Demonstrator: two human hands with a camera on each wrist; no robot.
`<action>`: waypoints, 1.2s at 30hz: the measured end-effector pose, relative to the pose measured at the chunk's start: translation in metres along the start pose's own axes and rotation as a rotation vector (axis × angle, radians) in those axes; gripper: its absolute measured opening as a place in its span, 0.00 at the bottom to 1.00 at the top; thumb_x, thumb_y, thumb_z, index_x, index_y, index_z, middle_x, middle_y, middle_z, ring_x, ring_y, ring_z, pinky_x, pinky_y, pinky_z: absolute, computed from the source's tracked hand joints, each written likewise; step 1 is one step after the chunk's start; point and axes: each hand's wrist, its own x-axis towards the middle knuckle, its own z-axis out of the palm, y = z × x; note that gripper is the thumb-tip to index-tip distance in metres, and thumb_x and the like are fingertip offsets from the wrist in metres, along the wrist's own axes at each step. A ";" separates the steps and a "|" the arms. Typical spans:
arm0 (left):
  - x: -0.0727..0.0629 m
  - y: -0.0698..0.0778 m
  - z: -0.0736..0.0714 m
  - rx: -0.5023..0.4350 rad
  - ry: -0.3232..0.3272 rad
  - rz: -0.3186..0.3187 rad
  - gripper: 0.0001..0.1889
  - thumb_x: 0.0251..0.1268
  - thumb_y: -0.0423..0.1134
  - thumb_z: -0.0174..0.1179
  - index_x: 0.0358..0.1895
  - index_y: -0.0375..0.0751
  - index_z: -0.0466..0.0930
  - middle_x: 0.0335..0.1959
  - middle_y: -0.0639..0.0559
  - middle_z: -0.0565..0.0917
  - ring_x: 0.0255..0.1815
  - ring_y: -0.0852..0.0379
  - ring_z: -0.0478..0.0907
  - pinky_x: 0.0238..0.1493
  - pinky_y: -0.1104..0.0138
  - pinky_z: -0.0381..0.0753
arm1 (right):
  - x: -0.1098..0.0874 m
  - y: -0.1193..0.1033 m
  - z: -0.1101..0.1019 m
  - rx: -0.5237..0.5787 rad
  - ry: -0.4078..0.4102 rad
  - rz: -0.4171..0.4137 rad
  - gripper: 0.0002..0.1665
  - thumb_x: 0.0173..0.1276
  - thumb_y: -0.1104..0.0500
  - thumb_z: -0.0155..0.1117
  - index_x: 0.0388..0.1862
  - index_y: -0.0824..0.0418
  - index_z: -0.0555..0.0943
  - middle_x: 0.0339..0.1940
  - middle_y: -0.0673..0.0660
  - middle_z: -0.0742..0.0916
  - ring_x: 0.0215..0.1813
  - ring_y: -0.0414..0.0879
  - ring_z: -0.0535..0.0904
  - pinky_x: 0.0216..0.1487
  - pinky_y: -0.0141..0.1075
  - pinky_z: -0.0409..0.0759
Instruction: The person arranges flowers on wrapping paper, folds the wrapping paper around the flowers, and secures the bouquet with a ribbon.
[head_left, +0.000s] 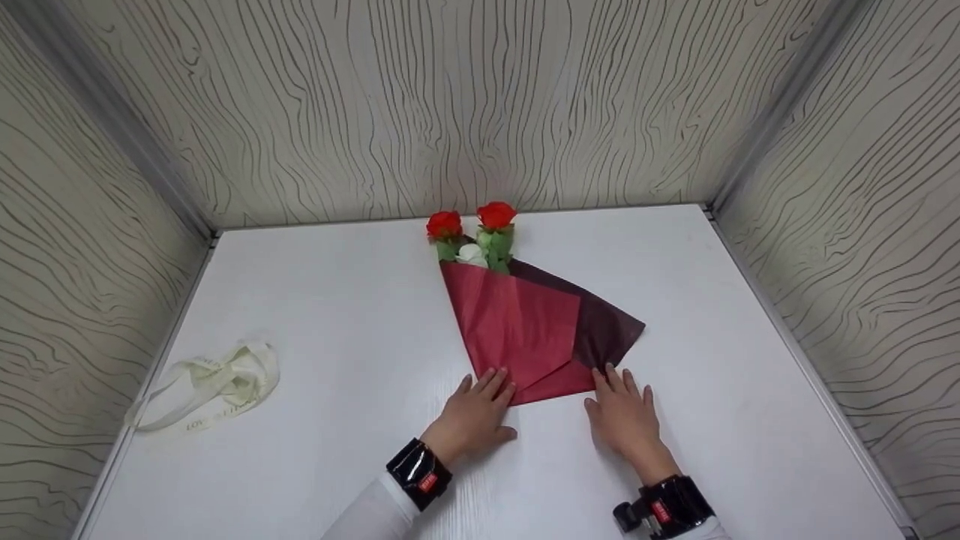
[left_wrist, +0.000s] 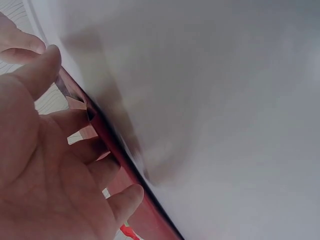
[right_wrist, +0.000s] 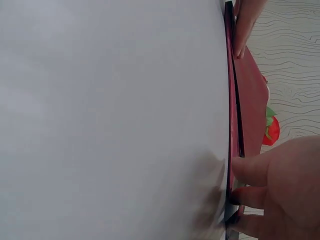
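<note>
Resting with fingers extended, the left hand [head_left: 471, 420] and right hand [head_left: 625, 416] touch the lower edge of crimson wrapping paper [head_left: 517, 315] lying on the desk [head_left: 337, 315] around seemingly artificial roses [head_left: 496, 216].

2 red fls [head_left: 496, 216], 1 wht fl [head_left: 472, 256]

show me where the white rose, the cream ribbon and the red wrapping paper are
White rose [head_left: 472, 255], head view: on its bloom.
Cream ribbon [head_left: 241, 381], head view: on its crumpled bunch.
Red wrapping paper [head_left: 517, 315], head view: on its front panel.
</note>
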 end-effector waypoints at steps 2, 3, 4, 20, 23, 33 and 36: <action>0.000 0.000 0.000 -0.006 0.000 -0.001 0.38 0.57 0.62 0.49 0.67 0.45 0.54 0.69 0.48 0.51 0.68 0.51 0.46 0.63 0.51 0.49 | 0.002 -0.002 0.000 0.022 0.008 0.007 0.31 0.62 0.53 0.56 0.61 0.67 0.66 0.62 0.65 0.67 0.63 0.65 0.56 0.55 0.65 0.49; 0.000 0.001 0.000 -0.009 0.000 -0.001 0.38 0.57 0.62 0.49 0.67 0.45 0.54 0.69 0.48 0.51 0.68 0.51 0.46 0.63 0.51 0.49 | 0.002 -0.003 0.000 0.035 0.011 0.010 0.32 0.62 0.54 0.56 0.61 0.68 0.65 0.63 0.65 0.67 0.63 0.64 0.57 0.55 0.64 0.50; 0.000 0.001 0.000 -0.014 0.000 -0.002 0.38 0.57 0.61 0.49 0.67 0.46 0.54 0.69 0.48 0.51 0.68 0.51 0.46 0.63 0.51 0.49 | 0.003 -0.004 -0.001 0.050 0.014 0.015 0.32 0.61 0.54 0.56 0.61 0.69 0.65 0.63 0.65 0.67 0.63 0.64 0.57 0.55 0.64 0.51; 0.000 0.000 -0.001 -0.001 0.002 0.000 0.38 0.57 0.62 0.49 0.68 0.47 0.54 0.69 0.49 0.51 0.68 0.51 0.46 0.62 0.51 0.49 | 0.022 -0.019 -0.018 1.146 0.157 0.363 0.47 0.59 0.61 0.61 0.68 0.62 0.44 0.65 0.64 0.59 0.57 0.54 0.68 0.52 0.38 0.69; 0.000 0.000 -0.002 0.004 0.000 0.001 0.38 0.57 0.62 0.49 0.67 0.47 0.54 0.69 0.48 0.52 0.68 0.51 0.46 0.62 0.51 0.50 | 0.025 -0.019 -0.009 1.136 0.057 0.374 0.37 0.59 0.58 0.61 0.64 0.66 0.57 0.59 0.64 0.70 0.57 0.52 0.69 0.52 0.39 0.68; 0.003 -0.007 -0.003 -0.057 0.071 0.041 0.34 0.59 0.57 0.51 0.64 0.41 0.59 0.66 0.47 0.59 0.66 0.50 0.54 0.62 0.55 0.54 | 0.021 -0.032 0.003 1.047 -0.035 0.279 0.23 0.61 0.57 0.59 0.54 0.63 0.73 0.48 0.59 0.79 0.51 0.47 0.73 0.48 0.39 0.72; 0.003 -0.009 -0.003 -0.064 0.086 0.056 0.33 0.59 0.56 0.52 0.63 0.40 0.60 0.65 0.47 0.60 0.65 0.50 0.55 0.62 0.55 0.55 | 0.020 -0.034 0.006 1.038 -0.050 0.242 0.22 0.61 0.57 0.59 0.54 0.63 0.72 0.47 0.58 0.80 0.50 0.48 0.74 0.47 0.40 0.73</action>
